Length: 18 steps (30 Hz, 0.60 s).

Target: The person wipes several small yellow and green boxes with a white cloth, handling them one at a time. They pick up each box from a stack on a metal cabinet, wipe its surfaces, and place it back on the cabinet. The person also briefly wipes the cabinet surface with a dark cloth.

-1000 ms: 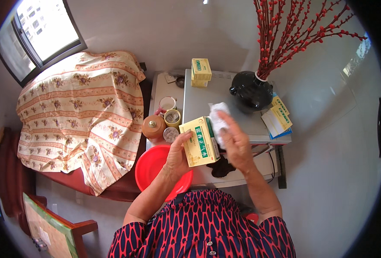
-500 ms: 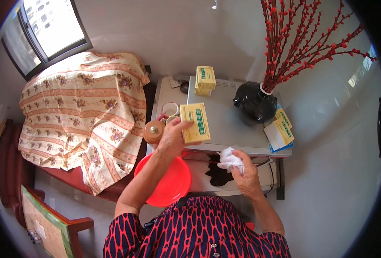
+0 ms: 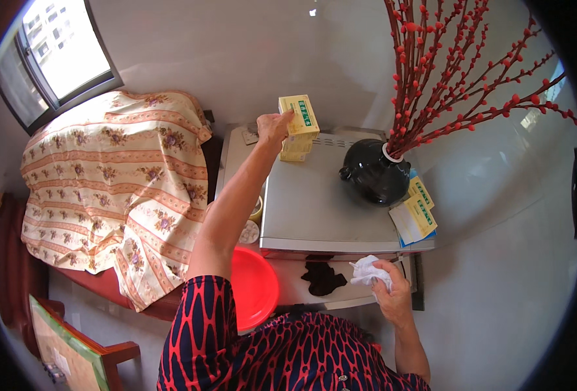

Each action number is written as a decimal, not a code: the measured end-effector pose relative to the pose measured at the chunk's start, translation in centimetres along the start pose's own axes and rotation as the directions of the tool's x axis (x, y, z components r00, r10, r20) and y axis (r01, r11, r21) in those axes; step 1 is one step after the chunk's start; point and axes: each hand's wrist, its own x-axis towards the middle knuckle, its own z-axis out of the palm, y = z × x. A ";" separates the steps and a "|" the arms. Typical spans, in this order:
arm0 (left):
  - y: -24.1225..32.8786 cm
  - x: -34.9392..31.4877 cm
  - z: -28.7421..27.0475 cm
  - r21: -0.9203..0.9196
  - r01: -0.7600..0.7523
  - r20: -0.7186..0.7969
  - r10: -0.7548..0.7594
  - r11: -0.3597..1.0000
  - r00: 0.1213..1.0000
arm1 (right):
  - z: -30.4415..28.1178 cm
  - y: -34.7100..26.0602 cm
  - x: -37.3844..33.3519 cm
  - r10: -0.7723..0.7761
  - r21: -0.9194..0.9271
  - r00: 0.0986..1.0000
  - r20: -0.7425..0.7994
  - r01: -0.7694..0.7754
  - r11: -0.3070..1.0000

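My left hand [image 3: 274,126] reaches far forward and holds a yellow box [image 3: 299,115] on top of a stack of yellow boxes [image 3: 293,151] at the back of a grey appliance top [image 3: 314,205]. My right hand [image 3: 389,293] is low at the front right, closed on a crumpled white cloth [image 3: 368,270]. A dark rag [image 3: 323,277] lies on the shelf just left of that hand.
A black vase [image 3: 374,173] with red-budded branches [image 3: 458,78] stands at the right of the top, with yellow and blue packets [image 3: 417,212] beside it. A red basin [image 3: 254,287] and small jars [image 3: 250,228] sit lower left. A floral cloth [image 3: 112,189] covers furniture at left.
My left hand carried the yellow box from near my body to the stack at the back. My right hand dropped down to the front right with the white cloth.
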 end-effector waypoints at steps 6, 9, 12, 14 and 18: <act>-2.6 3.9 0.9 0.200 0.072 -0.028 -0.068 0.977 0.997 | -1.6 0.1 -0.6 0.101 -0.014 0.994 -0.038 -0.102 0.995; -3.0 4.4 1.0 0.234 0.052 -0.062 -0.038 0.971 0.997 | -1.8 0.6 -0.8 0.096 0.010 0.994 -0.045 -0.096 0.995; -2.7 4.9 0.6 0.370 0.046 -0.085 -0.016 0.928 0.996 | -1.7 1.8 -0.9 0.113 0.052 0.992 -0.046 -0.111 0.992; -2.7 5.5 -0.1 0.428 0.038 -0.085 -0.002 0.903 0.996 | -1.6 2.0 -1.1 0.137 0.069 0.990 -0.043 -0.134 0.989; -3.6 5.6 -0.6 0.359 0.039 -0.015 -0.036 0.932 0.999 | -1.5 1.9 -1.2 0.153 0.066 0.987 -0.041 -0.150 0.987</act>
